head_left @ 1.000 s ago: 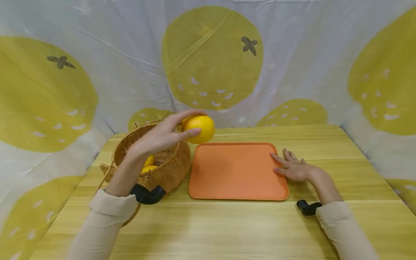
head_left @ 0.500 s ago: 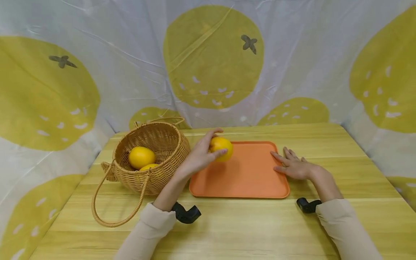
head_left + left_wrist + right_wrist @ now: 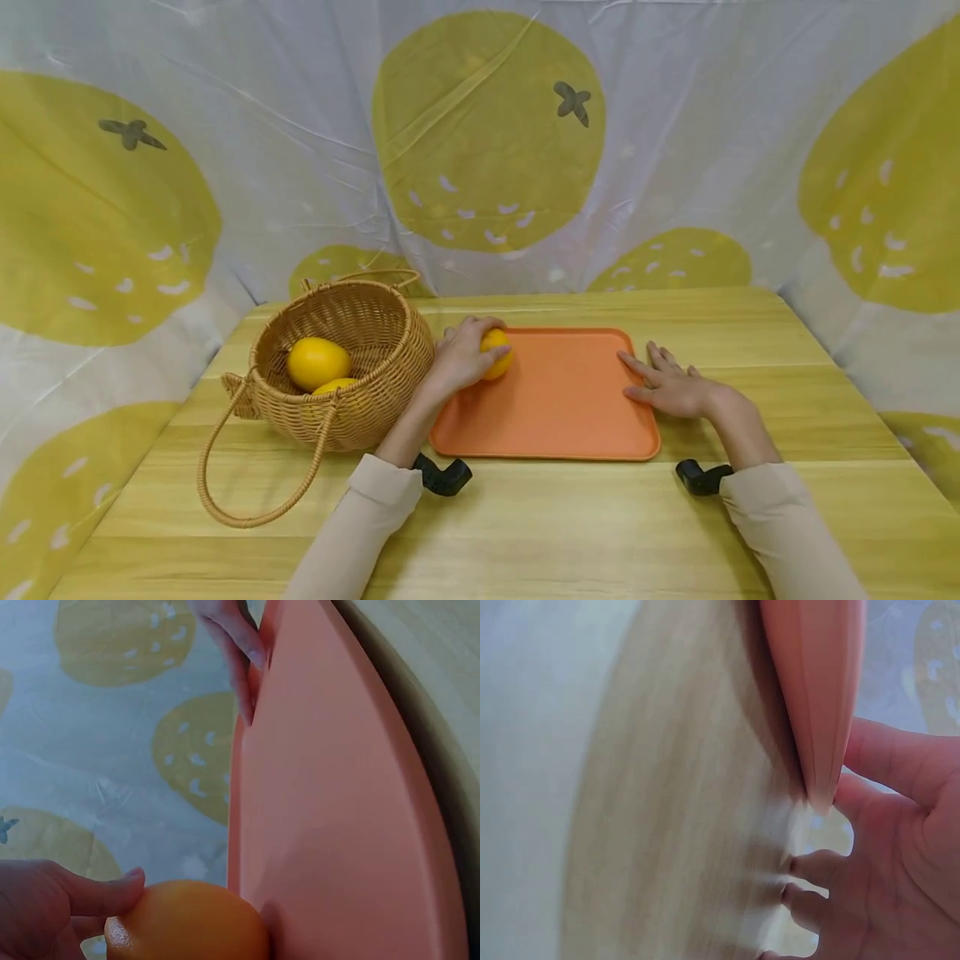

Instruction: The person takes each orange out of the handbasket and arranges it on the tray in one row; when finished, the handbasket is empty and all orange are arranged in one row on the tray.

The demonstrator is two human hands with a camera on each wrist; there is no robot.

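At the left end of an orange tray point(image 3: 570, 400), my left hand point(image 3: 462, 357) grips a smooth, rounded yellow-orange fruit point(image 3: 497, 353). The thumb lies on the near side of the fruit point(image 3: 191, 922) in the left wrist view, and the fruit sits right at the tray surface there. My right hand point(image 3: 675, 392) is spread at the tray's right edge, thumb and index finger touching the rim. Its other fingers reach out over the wooden table point(image 3: 667, 810) in the right wrist view. To the left stands a wicker basket point(image 3: 375, 408) with two similar yellow fruits point(image 3: 318, 363) in it.
One basket handle point(image 3: 258, 518) hangs forward onto the table; another handle point(image 3: 375, 273) stands at its back. A black camera mount point(image 3: 442, 477) sits at the left wrist, another mount point(image 3: 701, 477) at the right. Behind hangs a fruit-print cloth point(image 3: 487, 133).
My left hand has carried the fruit from above the basket's right rim, rightward and down onto the tray, ending slightly back to the left. My right hand has stayed at the tray edge.
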